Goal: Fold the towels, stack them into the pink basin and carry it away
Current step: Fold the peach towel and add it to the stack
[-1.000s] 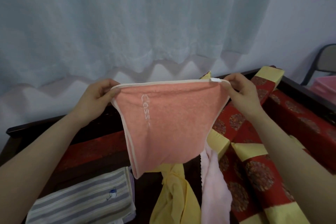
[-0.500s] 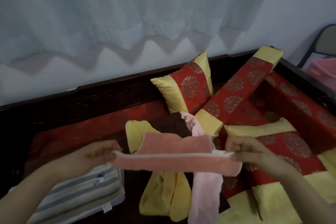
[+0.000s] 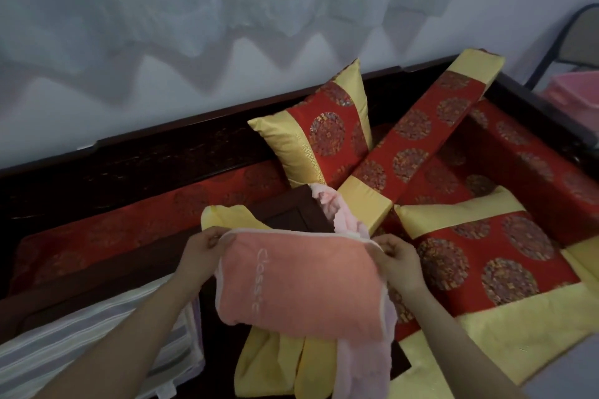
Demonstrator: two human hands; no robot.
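Over cushions (image 3: 486, 256), left hand (image 3: 204, 246) and right hand (image 3: 400, 261) pinch towel (image 3: 301, 282) corners.

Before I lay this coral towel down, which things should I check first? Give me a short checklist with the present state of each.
1. Left hand pinches a corner of the coral towel: ok.
2. Right hand pinches the other corner: ok.
3. Its folded edges are aligned: cannot tell.
4. Striped towel lies folded flat: ok.
5. Yellow towel and pale pink towel folded: not ok, both lie loose.
6. Pink basin within reach: cannot tell, it sits at the far right edge.
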